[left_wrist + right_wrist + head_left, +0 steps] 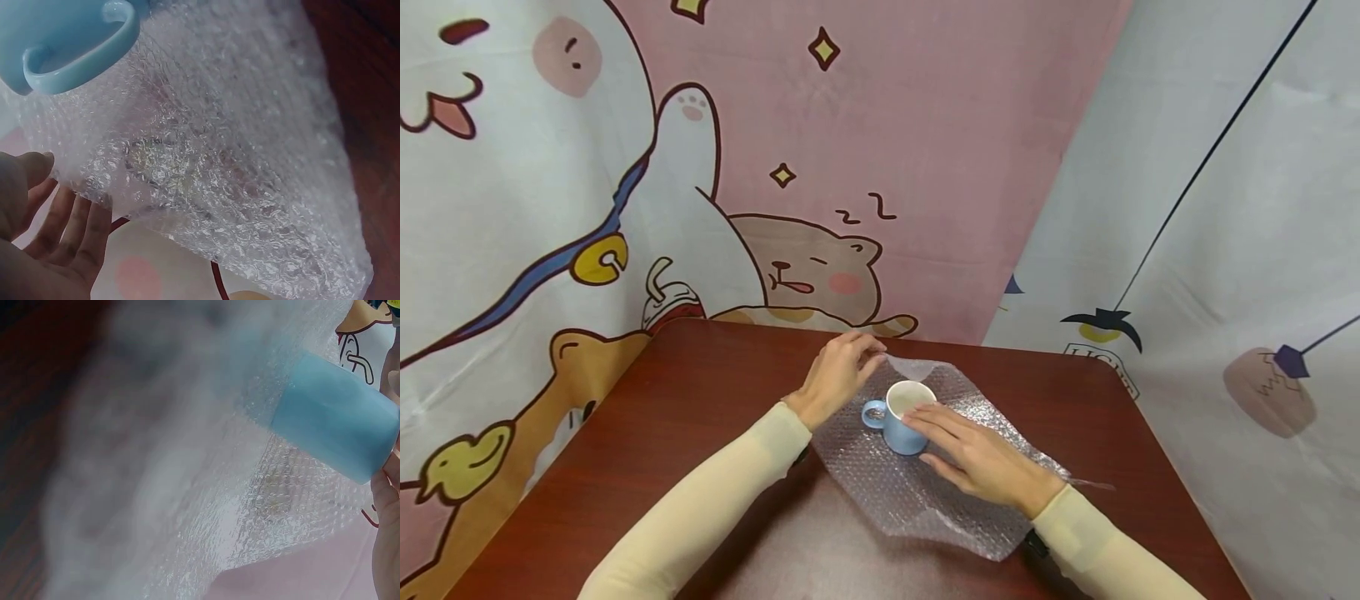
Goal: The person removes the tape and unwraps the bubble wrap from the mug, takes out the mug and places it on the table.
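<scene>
A light blue mug (904, 435) with a white inside stands upright on a sheet of bubble wrap (880, 492). Its handle (94, 65) points toward my left hand (838, 373). That hand is at the far left edge of the wrap, pinching it between thumb and fingers in the left wrist view. My right hand (977, 458) lies against the mug's right side, with fairly straight fingers touching near the rim and the thumb lower down. The right wrist view shows the mug's smooth side and only part of the hand at the right border.
The wrap lies on a dark red-brown table (730, 383), with one corner stretching right beneath my right wrist. Behind the table hangs a printed cloth (970, 167) with cartoon animals. Its lower part meets the table's back edge.
</scene>
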The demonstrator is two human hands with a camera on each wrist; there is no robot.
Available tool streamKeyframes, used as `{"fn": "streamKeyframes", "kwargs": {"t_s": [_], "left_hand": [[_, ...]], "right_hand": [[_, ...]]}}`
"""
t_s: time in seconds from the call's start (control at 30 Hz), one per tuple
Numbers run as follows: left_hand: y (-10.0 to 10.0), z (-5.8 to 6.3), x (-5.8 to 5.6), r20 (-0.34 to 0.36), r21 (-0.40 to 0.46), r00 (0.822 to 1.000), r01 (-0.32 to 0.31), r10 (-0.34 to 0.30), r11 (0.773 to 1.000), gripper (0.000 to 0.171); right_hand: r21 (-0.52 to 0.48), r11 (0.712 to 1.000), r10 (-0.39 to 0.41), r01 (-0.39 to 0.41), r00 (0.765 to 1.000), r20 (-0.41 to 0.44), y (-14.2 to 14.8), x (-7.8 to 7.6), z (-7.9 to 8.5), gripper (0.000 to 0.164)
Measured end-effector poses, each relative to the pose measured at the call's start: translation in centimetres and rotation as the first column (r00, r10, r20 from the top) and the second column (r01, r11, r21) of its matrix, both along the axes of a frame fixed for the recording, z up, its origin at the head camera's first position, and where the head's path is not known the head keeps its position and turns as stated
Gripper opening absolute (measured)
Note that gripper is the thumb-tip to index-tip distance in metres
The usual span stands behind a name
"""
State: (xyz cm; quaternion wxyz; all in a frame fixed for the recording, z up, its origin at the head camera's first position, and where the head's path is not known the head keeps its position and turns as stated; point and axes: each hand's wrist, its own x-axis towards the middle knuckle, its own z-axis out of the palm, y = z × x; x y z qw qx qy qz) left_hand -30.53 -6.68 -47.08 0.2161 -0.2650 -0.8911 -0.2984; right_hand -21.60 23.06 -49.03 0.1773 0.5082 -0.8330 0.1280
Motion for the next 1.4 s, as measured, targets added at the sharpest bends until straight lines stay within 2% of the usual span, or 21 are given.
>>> {"fn": "streamKeyframes", "kwargs": {"t_s": [0.23, 0.4, 0.5, 0.63, 0.77, 0.9, 1.03, 1.2, 1.4], "left_hand": [[0.1, 0.0, -0.4, -0.028, -0.019, 1.0, -0.013, 0.013, 1.0, 0.019], [0.2, -0.2, -0.7, -0.011, -0.049, 0.999, 0.042, -0.042, 0.998, 0.025], [0.2, -0.4, -1.0, 0.007, -0.102, 0.997, 0.077, -0.077, 0.992, 0.03], [0.1, -0.8, -1.5, 0.061, -0.186, 0.991, 0.13, -0.121, 0.974, 0.037], [0.1, -0.9, -1.9, 0.149, -0.252, 0.974, 0.203, -0.17, 0.946, 0.045], [0.0, -1.3, -2.4, 0.204, -0.321, 0.963, 0.235, -0.175, 0.918, 0.048], [-0.1, -1.8, -2.7, 0.23, -0.378, 0.96, 0.238, -0.159, 0.895, 0.049], [-0.2, -2.3, -2.9, 0.268, -0.395, 0.952, 0.251, -0.15, 0.884, 0.049], [-0.3, -2.6, -3.2, 0.319, -0.374, 0.937, 0.265, -0.145, 0.889, 0.05]], "right_hand": [[-0.003, 1.0, 0.006, -0.006, 1.0, -0.004, 0.0, 0.0, 0.2, 0.063], [0.006, 1.0, 0.0, 0.0, 1.0, 0.001, 0.1, 0.0, 0.2, 0.062], [0.008, 1.0, 0.0, 0.0, 1.0, 0.005, 0.1, 0.0, 0.2, 0.063], [0.004, 1.0, 0.006, -0.006, 1.0, 0.004, 0.1, 0.0, 0.1, 0.067], [0.005, 1.0, 0.008, -0.008, 1.0, -0.001, 0.1, 0.0, 0.0, 0.069], [0.01, 1.0, -0.002, 0.002, 1.0, 0.004, 0.1, 0.1, 0.0, 0.069], [0.015, 1.0, -0.007, 0.007, 1.0, 0.019, 0.1, 0.3, 0.1, 0.07], [0.011, 1.0, -0.004, 0.004, 1.0, 0.026, 0.0, 0.2, 0.1, 0.068], [0.006, 1.0, 0.013, -0.013, 1.0, 0.024, 0.0, 0.1, 0.2, 0.068]]}}
